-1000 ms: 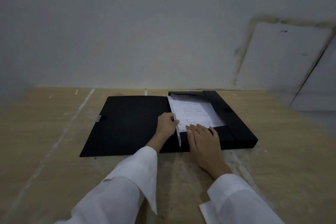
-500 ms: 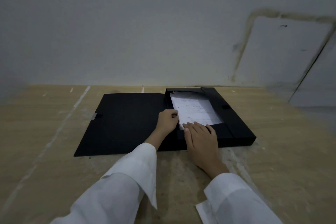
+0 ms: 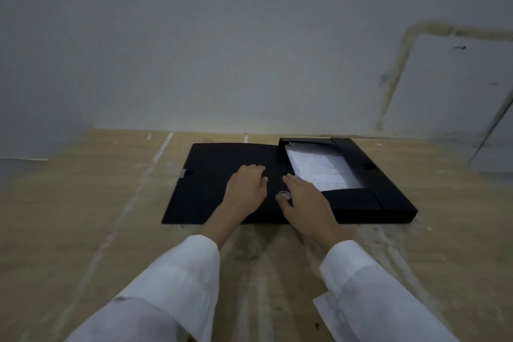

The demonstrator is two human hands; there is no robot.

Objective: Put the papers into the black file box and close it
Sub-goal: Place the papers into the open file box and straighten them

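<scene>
The black file box [image 3: 388,203] lies open on the tan table, its tray on the right and its flat lid [image 3: 211,172] spread out to the left. White printed papers [image 3: 322,169] lie flat inside the tray. My left hand [image 3: 245,189] rests on the lid near the spine, fingers curled loosely, holding nothing. My right hand [image 3: 305,203] lies flat over the spine and the tray's near left corner, fingers together, a ring on the thumb. Its fingertips reach the near left edge of the papers.
The tan table [image 3: 83,230] runs up to a grey wall [image 3: 222,50] right behind the box. A small clasp [image 3: 182,173] sits at the lid's left edge. A white sheet corner [image 3: 323,311] shows under my right sleeve.
The papers have settled flat in the tray. My left hand has let go of their edge and moved left onto the lid. My right hand has slid left to the spine.
</scene>
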